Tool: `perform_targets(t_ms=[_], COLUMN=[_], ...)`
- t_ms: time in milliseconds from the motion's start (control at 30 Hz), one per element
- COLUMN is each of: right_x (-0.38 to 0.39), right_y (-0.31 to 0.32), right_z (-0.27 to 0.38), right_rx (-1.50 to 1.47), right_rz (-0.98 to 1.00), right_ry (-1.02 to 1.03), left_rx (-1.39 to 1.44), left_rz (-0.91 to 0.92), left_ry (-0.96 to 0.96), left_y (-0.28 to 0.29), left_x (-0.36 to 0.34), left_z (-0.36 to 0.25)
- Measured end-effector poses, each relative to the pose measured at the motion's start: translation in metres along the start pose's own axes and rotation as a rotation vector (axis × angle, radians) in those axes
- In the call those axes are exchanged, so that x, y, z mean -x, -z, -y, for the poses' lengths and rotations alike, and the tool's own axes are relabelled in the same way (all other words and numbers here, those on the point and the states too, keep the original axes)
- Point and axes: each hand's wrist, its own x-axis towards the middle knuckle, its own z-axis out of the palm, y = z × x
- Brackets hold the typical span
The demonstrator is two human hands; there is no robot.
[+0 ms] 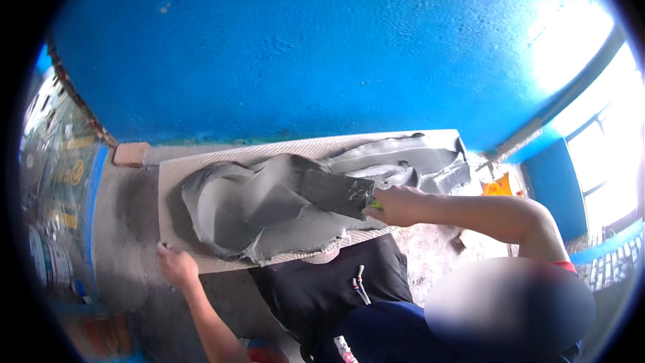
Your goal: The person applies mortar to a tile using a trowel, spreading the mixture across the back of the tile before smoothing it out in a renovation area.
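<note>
A large pale tile (176,161) with a ribbed back lies across the middle, coated over most of its length with thick grey mortar (228,202). My right hand (398,206) is closed round the green handle of a trowel (334,191). Its wide blade, smeared with mortar, lies on the wet layer near the middle of the tile. My left hand (179,266) is at the tile's near left corner, its fingers curled against the edge. Mortar is heaped in smooth folds on the left and in a rougher strip toward the far right.
Behind the tile rises a blue wall (282,47). A brick (132,154) lies off its far left corner. Plastic-wrapped goods (64,181) stand at the left. An orange object (498,187) is beyond the right end, near a bright window (608,148). A blurred oval covers the lower right.
</note>
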Motion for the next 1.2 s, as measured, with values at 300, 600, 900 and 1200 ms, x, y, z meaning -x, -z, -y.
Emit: perform_targets(t_ms=[300, 600, 900, 1200], right_x=[0.038, 0.055, 0.063, 0.091], right_y=[-0.001, -0.017, -0.03, -0.059], right_z=[-0.07, -0.134, -0.21, -0.326], right_rx=[-0.053, -0.335, -0.717, -0.075], right_rz=[0.065, 0.144, 0.176, -0.164], right_ry=[-0.22, -0.422, -0.614, -0.596], left_rx=[-0.045, -0.057, -0.037, 0.085], left_rz=[0.09, 0.077, 0.061, 0.077], left_ry=[0.078, 0.056, 0.061, 0.107], left_y=[0.001, -0.008, -0.037, -0.034], left_x=[-0.003, -0.007, -0.021, -0.023], left_z=[0.001, 0.008, 0.046, 0.037])
